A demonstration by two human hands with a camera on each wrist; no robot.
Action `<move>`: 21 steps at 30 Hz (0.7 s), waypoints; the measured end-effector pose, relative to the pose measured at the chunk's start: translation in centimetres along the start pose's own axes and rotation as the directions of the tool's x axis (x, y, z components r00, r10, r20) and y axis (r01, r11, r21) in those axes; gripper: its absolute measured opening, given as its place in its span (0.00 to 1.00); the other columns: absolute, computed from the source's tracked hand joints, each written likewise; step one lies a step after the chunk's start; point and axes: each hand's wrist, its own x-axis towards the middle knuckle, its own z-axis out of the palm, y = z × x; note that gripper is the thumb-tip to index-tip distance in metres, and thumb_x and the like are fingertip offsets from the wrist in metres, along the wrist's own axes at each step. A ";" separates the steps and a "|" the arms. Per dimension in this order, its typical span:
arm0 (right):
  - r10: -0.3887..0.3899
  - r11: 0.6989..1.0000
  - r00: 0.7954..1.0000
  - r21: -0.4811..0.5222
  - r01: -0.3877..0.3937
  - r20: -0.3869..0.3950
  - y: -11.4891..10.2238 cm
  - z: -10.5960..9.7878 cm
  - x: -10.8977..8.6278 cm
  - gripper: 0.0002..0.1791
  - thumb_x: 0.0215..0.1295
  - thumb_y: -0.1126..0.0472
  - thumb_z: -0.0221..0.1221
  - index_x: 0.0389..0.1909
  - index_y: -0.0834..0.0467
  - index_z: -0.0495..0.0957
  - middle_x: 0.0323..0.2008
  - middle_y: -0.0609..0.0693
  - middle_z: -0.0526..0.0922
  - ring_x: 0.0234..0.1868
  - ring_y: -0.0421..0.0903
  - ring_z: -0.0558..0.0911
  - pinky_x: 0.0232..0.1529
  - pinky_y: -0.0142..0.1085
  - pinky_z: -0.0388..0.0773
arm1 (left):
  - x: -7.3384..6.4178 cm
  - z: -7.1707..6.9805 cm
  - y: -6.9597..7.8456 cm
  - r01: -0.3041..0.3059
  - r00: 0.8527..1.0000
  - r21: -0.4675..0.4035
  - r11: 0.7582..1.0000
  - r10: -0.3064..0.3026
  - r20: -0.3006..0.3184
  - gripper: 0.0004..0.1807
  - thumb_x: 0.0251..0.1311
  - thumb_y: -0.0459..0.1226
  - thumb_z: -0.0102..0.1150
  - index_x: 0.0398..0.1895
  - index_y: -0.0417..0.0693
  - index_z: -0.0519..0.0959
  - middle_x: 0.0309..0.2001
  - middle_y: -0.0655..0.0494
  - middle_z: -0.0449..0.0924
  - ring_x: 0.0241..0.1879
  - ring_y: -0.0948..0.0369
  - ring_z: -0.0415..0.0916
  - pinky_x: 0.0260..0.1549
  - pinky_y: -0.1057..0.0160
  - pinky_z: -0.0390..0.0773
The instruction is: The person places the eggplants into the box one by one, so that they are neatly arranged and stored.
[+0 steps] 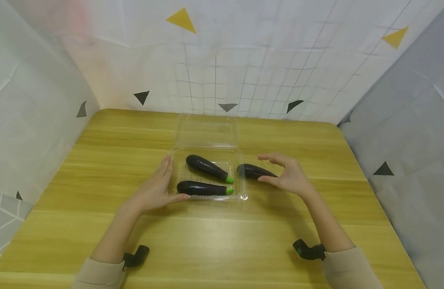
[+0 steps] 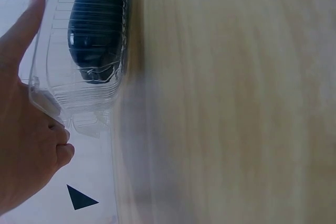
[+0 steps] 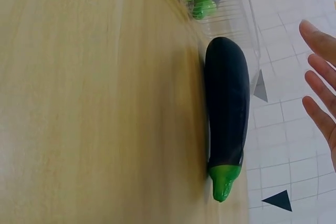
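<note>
A clear plastic clamshell box point(image 1: 207, 197) sits on the table with its lid point(image 1: 207, 130) folded back. Two dark eggplants lie inside with green stems pointing right, a rear eggplant point(image 1: 206, 167) at a slant and a front eggplant point(image 1: 202, 188) along the near wall. My left hand point(image 1: 153, 188) touches the box at its near left corner, straight fingers along the left side and thumb at the front rim. Just right of the box lies a third eggplant point(image 3: 227, 100). Over it is my right hand point(image 1: 288, 174), thumb and fingers spread apart; in the head view it hides the stem.
The wooden table point(image 1: 214, 241) runs back to a pale patterned curtain point(image 1: 222, 60), with more curtain at both sides. Each wrist wears a black camera mount, the left mount point(image 1: 136, 256) and the right mount point(image 1: 308, 249).
</note>
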 end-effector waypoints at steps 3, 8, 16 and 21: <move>0.003 1.000 1.000 -0.003 -0.003 -0.001 0.4 0.0 -0.1 0.30 0.47 0.61 0.75 0.55 0.54 0.79 0.52 0.48 0.82 0.51 0.46 0.80 0.55 0.37 0.75 | 0.0 0.0 0.0 -0.001 1.000 -0.001 1.000 0.001 0.001 0.69 0.49 0.70 0.57 0.74 0.37 0.29 0.75 0.43 0.20 0.74 0.48 0.26 0.69 0.46 0.44; 0.013 1.000 1.000 -0.005 -0.013 -0.001 1.1 0.0 -0.3 0.30 0.46 0.62 0.75 0.54 0.56 0.79 0.52 0.50 0.82 0.51 0.48 0.81 0.54 0.47 0.76 | 0.1 0.0 0.0 0.002 1.000 -0.005 1.000 -0.002 0.005 0.70 0.48 0.72 0.55 0.74 0.38 0.29 0.75 0.43 0.20 0.74 0.48 0.26 0.69 0.46 0.44; 0.069 0.998 0.998 -0.003 -0.069 0.004 1.6 0.2 -0.4 0.30 0.46 0.66 0.74 0.54 0.59 0.79 0.52 0.55 0.82 0.52 0.51 0.80 0.56 0.50 0.74 | 0.1 -0.1 0.0 0.002 1.000 -0.002 1.000 -0.001 0.011 0.69 0.49 0.71 0.55 0.74 0.38 0.29 0.75 0.44 0.20 0.74 0.49 0.25 0.69 0.46 0.44; 0.076 0.997 0.997 -0.005 -0.076 0.006 -0.5 0.0 -0.2 0.28 0.45 0.72 0.73 0.52 0.65 0.79 0.50 0.61 0.82 0.50 0.57 0.80 0.54 0.53 0.74 | 0.1 0.0 0.0 0.005 1.000 -0.008 1.000 -0.005 0.011 0.69 0.49 0.71 0.56 0.74 0.38 0.28 0.75 0.44 0.20 0.74 0.49 0.26 0.69 0.46 0.44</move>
